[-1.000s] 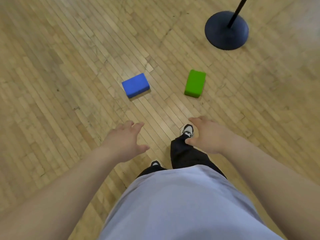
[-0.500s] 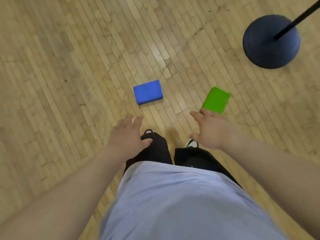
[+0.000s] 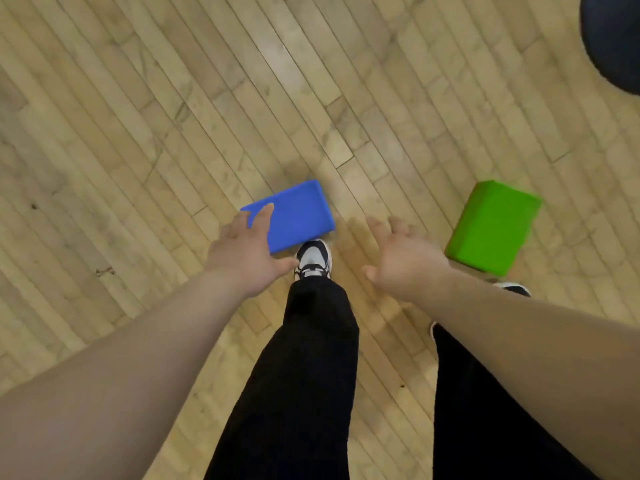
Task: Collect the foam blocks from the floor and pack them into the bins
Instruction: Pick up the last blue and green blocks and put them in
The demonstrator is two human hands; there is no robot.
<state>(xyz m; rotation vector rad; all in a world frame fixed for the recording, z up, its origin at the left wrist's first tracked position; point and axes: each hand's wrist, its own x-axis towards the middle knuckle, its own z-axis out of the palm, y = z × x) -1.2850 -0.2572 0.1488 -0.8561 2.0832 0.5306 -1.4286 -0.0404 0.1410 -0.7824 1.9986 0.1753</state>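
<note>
On the wooden floor [image 3: 138, 140], the blue foam block [image 3: 301, 216] is now overlapped at its near-left corner by the left hand [image 3: 246, 252], which fell short of it half a second ago. Fingers are spread wide and nothing is held; contact cannot be told. The right hand [image 3: 403, 259], equally wide and empty, is now seen between the blocks, with the green foam block [image 3: 491, 226] at its 3 o'clock, apart. A white-and-black shoe [image 3: 313, 259] is now planted at the blue block's 6 o'clock edge. A dark round base [image 3: 614, 43] is cut off at 1 o'clock.
</note>
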